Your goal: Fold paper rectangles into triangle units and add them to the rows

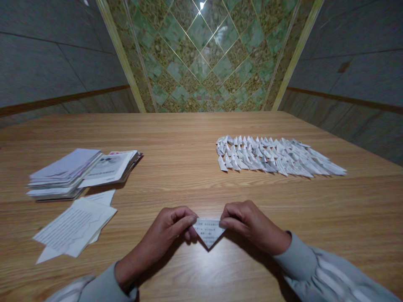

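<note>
A folded paper triangle (208,233) with printed text hangs point down between my two hands, near the front of the table. My left hand (176,224) pinches its left corner between thumb and fingers. At the opposite corner, my right hand (247,224) grips it the same way, the thumb lying on the face toward me. The triangle's long edge is at the top, roughly level. What its far side looks like is hidden.
Rows of small folded paper boats (264,155) stand at the right rear. A stack of papers (64,172) and printed booklets (113,167) lie at the left, with loose sheets (75,226) nearer me. The wooden table (170,167) reaches back toward a tiled wall (201,54).
</note>
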The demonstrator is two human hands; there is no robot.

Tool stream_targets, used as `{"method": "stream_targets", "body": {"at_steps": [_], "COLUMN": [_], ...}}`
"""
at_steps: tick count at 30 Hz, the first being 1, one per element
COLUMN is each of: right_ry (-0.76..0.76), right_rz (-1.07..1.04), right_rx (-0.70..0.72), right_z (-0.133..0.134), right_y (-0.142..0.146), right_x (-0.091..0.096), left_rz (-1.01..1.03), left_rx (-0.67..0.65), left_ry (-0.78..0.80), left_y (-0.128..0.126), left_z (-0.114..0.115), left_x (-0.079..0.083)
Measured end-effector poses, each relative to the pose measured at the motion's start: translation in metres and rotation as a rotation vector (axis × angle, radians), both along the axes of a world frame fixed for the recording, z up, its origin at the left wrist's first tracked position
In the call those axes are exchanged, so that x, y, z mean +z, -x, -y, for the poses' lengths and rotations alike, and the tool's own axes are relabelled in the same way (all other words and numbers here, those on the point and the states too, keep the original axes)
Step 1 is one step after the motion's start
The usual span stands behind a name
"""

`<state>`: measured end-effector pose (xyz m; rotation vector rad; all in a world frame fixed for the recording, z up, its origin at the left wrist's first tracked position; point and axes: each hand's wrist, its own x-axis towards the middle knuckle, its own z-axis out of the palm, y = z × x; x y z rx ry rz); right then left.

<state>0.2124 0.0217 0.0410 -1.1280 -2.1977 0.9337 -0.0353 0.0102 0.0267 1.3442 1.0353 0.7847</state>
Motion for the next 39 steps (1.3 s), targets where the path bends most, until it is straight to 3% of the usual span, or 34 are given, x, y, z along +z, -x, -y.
{"method": "stream_targets", "body": {"at_steps": [10,14,15,17,19,20,23,26,31,39], "right_ry": [-0.041,-0.055,-0.056,-0.083,-0.098,-0.102,-0.093,-0.062,-0.011,0.011], "right_rz": [-0.021,-0.038,-0.029,-0.029,-0.068,-0.092,-0.138,-0.139,-0.161,-0.208], "right_rx": [-0.082,0.074,0.079,0.021,-0.08,-0.133,-0.233,-0.203,-0.051,-0.075], "right_z": [-0.008,0.002,0.005,0.008,0.009,0.009,0.01,0.014,0.019,0.016], "right_y": [-0.016,0.001,0.005,0.011,0.014,0.014,0.014,0.018,0.024,0.021], "right_x": [0.014,0.009,0.007,0.002,-0.001,-0.002,-0.004,-0.005,-0.004,-0.009], "left_rz": [-0.191,-0.279,-0.293,-0.284,-0.231,-0.193,-0.186,-0.179,-0.095,0.022], "left_rx": [0.015,-0.094,-0.075,0.091,0.268,0.293,0.16,0.098,0.144,0.151], "left_ry": [-0.202,-0.366,-0.412,-0.461,-0.424,-0.389,-0.351,-0.363,-0.262,-0.232], "left_y": [0.0,-0.014,-0.018,-0.026,-0.034,-0.037,-0.044,-0.046,-0.046,-0.048], "left_z": [-0.001,-0.005,-0.006,-0.006,-0.001,0.003,0.015,0.019,0.015,0.018], "left_x": [0.009,0.018,0.019,0.021,0.019,0.017,0.008,-0.001,-0.009,-0.014]}}
